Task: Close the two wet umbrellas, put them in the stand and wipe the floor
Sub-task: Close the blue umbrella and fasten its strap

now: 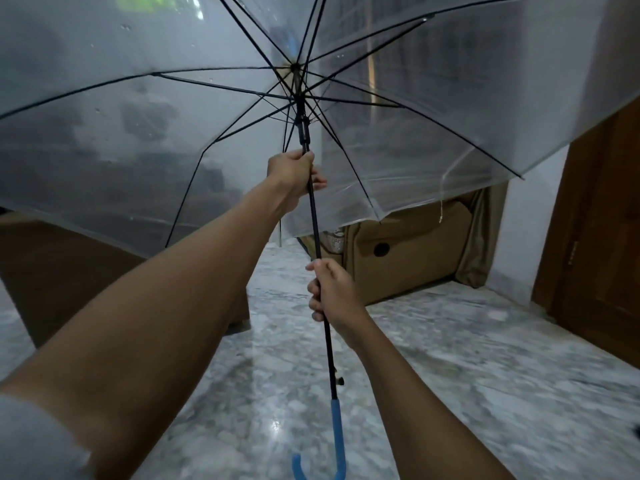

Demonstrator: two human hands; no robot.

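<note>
An open transparent umbrella (138,126) with black ribs and water drops fills the upper half of the view. Its black shaft runs down to a blue hooked handle (337,441) near the bottom edge. My left hand (294,176) grips the shaft high up, just below the black runner (304,131). My right hand (332,294) is closed around the shaft lower down, well above the blue handle. The grey marble floor (450,358) lies below, glossy in places. A second umbrella and a stand are not in view.
A tan covered piece of furniture (408,258) stands ahead against the white wall. A brown wooden door (602,244) is at the right. A dark brown wooden block or furniture side (69,271) sits at the left, partly behind the canopy.
</note>
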